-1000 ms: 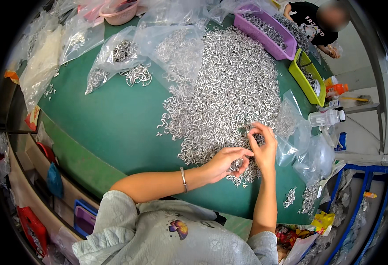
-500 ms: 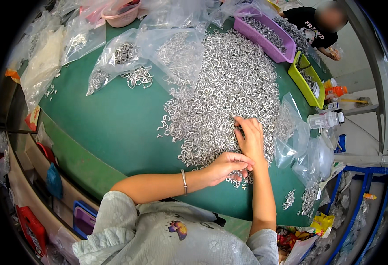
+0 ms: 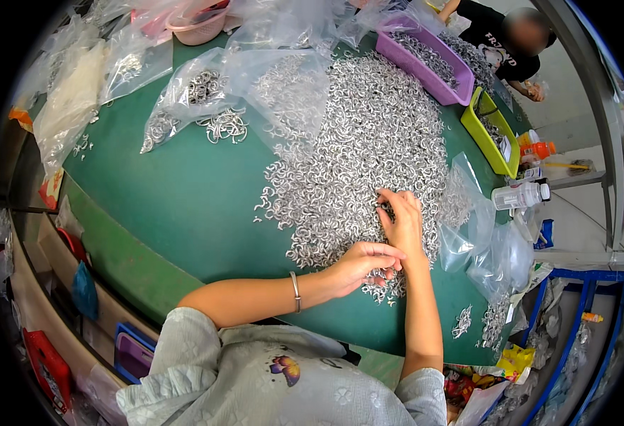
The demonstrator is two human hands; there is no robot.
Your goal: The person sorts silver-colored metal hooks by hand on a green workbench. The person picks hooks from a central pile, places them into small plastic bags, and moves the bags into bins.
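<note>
Right fingers (image 3: 401,202) curled, left hand (image 3: 356,270) beside wrist (image 3: 415,263)

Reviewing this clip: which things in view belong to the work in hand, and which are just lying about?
In hand:
- heap of curved metal pieces, under the hands
- right hand, fingers at the heap
- left hand, close to it

Apparently just lying about, untouched:
- clear bottle
- pink basket
- purple tray, though possibly related: it holds metal parts

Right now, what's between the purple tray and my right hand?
The head view shows heaped silvery C-shaped pieces between the purple tray and your right hand.
</note>
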